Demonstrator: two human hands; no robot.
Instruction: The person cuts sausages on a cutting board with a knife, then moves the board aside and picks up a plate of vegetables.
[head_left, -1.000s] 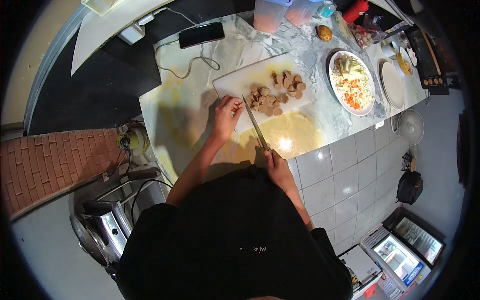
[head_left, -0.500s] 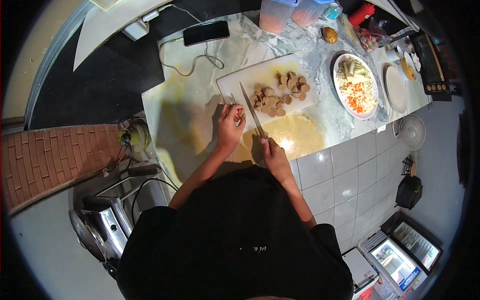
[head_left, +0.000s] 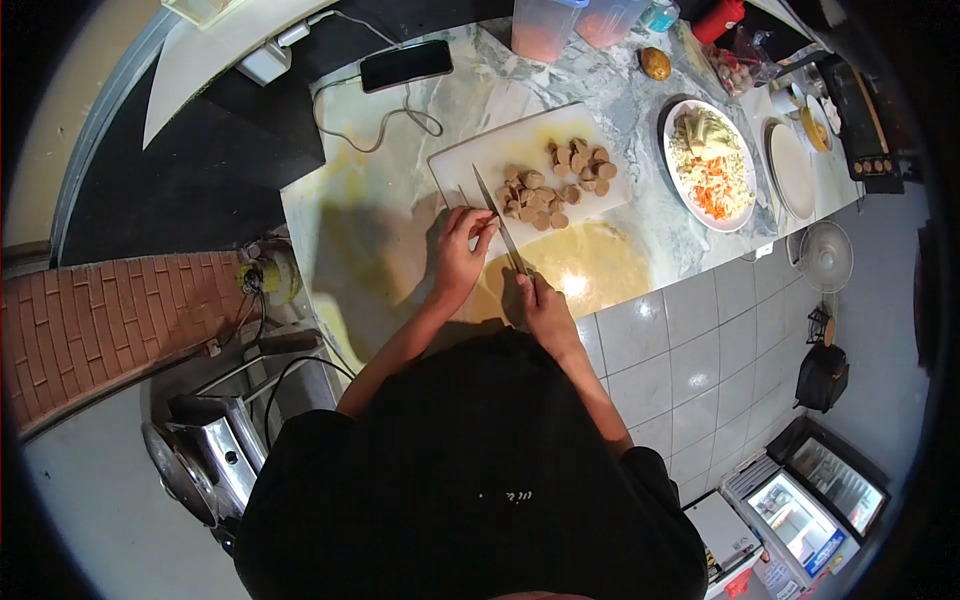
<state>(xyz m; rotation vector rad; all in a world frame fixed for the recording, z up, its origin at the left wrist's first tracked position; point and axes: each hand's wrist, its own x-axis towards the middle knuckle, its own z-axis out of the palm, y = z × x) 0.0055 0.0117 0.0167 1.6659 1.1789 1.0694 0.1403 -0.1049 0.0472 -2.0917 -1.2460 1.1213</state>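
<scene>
A long knife lies across the left part of a white cutting board, its handle in my right hand. Beside the blade, my left hand has its fingers bent together around a small brown piece, mostly hidden by the fingertips. To the right of the blade, several round brown slices sit in a loose pile, with more slices behind them on the board.
An oval plate of chopped vegetables is at the right, near stacked plates. A potato, plastic containers and a phone with a cable are farther back.
My left hand's fingertips have come closer to the blade, which has shifted slightly left. The whole view has moved a little.
</scene>
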